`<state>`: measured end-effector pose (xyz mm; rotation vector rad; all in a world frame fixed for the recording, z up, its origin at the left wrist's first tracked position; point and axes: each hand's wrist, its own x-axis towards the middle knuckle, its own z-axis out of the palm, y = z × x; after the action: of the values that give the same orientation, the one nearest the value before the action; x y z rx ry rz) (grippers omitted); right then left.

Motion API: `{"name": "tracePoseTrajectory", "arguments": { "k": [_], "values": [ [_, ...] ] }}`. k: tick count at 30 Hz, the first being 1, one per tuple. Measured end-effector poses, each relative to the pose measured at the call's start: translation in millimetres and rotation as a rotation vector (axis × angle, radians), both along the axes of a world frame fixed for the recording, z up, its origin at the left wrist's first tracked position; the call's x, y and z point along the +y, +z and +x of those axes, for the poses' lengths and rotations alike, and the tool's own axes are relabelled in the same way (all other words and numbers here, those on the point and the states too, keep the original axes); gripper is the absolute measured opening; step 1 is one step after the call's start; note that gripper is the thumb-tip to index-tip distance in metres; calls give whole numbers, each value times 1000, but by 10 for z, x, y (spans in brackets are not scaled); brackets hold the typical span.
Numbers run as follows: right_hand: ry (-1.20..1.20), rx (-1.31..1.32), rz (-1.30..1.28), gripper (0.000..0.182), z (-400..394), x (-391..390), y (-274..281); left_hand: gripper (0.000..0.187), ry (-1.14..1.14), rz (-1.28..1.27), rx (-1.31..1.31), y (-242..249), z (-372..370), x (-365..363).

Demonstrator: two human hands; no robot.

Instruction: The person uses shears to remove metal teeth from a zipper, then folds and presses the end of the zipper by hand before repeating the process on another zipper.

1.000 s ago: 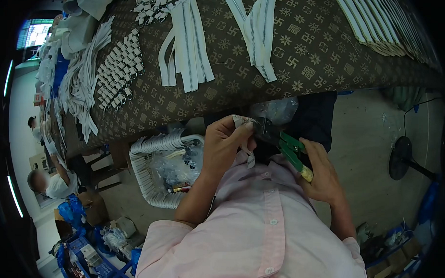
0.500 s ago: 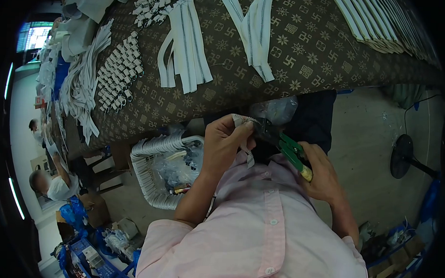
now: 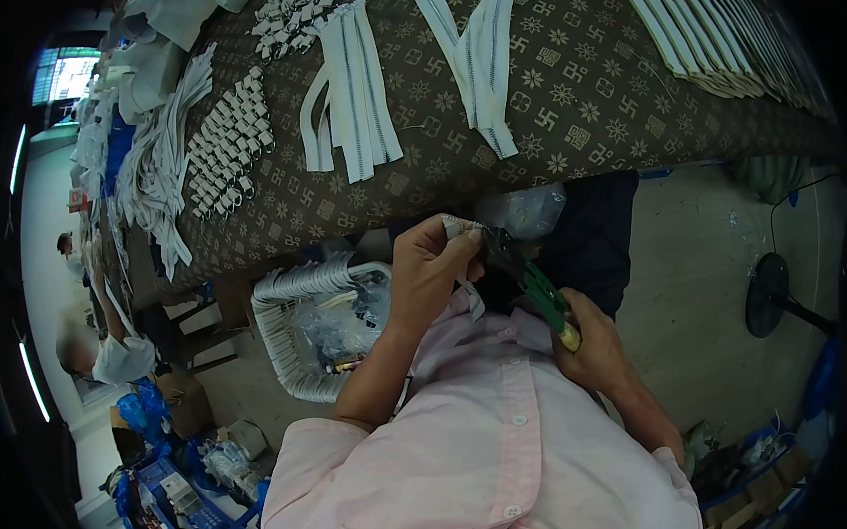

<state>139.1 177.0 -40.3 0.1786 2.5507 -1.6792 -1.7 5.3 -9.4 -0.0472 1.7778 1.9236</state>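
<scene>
My left hand [image 3: 421, 278] is closed, pinching a light zipper strip [image 3: 456, 226] whose loose end hangs below the fingers. In my right hand [image 3: 596, 340] are green-handled pliers [image 3: 542, 292], the fingers wrapped round the handles. The dark jaws of the pliers meet the strip at my left fingertips; what lies between them is too small to tell. On the patterned cloth ahead lie a few white zippers [image 3: 359, 99] and another folded zipper pair [image 3: 482, 71].
Rows of small whitish pieces with metal rings [image 3: 230, 141] lie on the table cloth [image 3: 568, 130], beside bundled white strips [image 3: 157, 153]. More zippers [image 3: 702, 41] line up at far right. A white basket [image 3: 276, 339] with plastic bags stands below. Another person [image 3: 122, 357] sits at left.
My right hand has moved left and the pliers' handles have come closer together. My left hand keeps its hold on the strip. The person at left has shifted slightly.
</scene>
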Motion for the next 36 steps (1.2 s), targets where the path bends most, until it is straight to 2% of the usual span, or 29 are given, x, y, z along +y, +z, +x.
{"name": "tracePoseTrajectory", "arguments": {
  "k": [4, 6, 7, 9, 10, 12, 13, 15, 16, 18, 19, 21, 27, 30, 36],
  "values": [
    [11, -143, -99, 40, -29, 57, 97, 10, -11, -9, 9, -34, 22, 14],
    [83, -306, -318, 43, -23, 79, 101, 9, -35, -481, 540, -25, 76, 62],
    [85, -308, -313, 43, -14, 53, 78, 9, -31, -477, 538, -32, 76, 68],
    [-121, -9, 168, 45, 21, -42, -3, 10, -31, -533, 695, -49, 75, 57],
    [-114, -12, 170, 45, 40, -40, -2, 10, -25, -533, 689, -44, 75, 40],
    [-64, -123, -134, 48, 54, -22, -2, 13, -65, -305, 240, -17, 46, -35],
    [-52, -123, -133, 48, 107, 7, -33, 13, -53, -306, 239, 13, 10, -140],
    [-201, -443, -848, 50, 235, 143, -137, 12, -140, 194, -68, 68, -73, -356],
    [-179, -450, -845, 50, 224, 240, -130, 12, -118, 192, -63, 68, -78, -373],
    [-136, -374, -270, 53, 193, 370, -35, 10, -67, 105, -58, 77, -137, -391],
    [-133, -367, -267, 53, 160, 367, 16, 9, -51, 68, -51, 82, -164, -374],
    [-43, -170, 127, 57, 119, 314, 126, 9, -57, 81, -51, 87, -136, -286],
    [-15, 57, 82, 59, -57, 144, 184, 10, -47, 134, -79, 102, -86, -158],
    [22, 77, 181, 61, -120, 111, 198, 10, -64, 162, -82, 107, -71, -151],
    [74, 37, 128, 64, -105, 160, 182, 9, -69, 176, -63, 89, -60, -135]
  ]
}}
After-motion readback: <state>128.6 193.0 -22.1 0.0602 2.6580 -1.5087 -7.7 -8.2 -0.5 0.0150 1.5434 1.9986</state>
